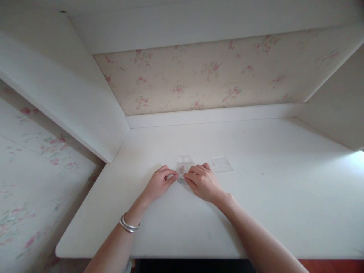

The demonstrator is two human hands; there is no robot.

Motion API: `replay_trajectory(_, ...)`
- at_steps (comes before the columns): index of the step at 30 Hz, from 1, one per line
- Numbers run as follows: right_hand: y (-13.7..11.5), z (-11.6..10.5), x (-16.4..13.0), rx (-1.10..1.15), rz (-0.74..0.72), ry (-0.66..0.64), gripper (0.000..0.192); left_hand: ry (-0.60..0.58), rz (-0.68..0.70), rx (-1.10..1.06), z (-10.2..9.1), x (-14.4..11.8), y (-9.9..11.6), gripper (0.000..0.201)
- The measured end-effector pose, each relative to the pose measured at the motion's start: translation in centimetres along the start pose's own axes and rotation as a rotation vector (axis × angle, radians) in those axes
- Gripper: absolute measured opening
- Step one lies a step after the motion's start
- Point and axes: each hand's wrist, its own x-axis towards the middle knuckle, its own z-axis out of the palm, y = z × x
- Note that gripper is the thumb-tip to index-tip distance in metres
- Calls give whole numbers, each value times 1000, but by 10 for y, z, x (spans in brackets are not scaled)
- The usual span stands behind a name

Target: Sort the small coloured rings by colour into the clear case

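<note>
Both hands' fingers (174, 175) pinch the clear box (183, 167) between them.

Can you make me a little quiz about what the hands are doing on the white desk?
1. True or false: both hands touch the small clear box.
2. Which wrist wears the silver bangles? A) left B) right C) both
3. Fill in: the clear flat lid lies on the white desk, to the ____ of the right hand.

Key:
1. True: the left hand and the right hand meet with their fingertips at the box's near end.
2. A
3. right, apart from the hand
</note>
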Motion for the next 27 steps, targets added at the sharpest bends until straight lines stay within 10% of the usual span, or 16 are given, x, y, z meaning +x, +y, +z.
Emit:
replay_trajectory(17, -10, 6, 1, -100, -92, -157, 23, 150, 57, 227, 6, 68, -5, 24)
replay_trajectory(27, -12, 4, 0, -59, -89, -143, 19, 174, 39, 140, -1, 18, -2, 26)
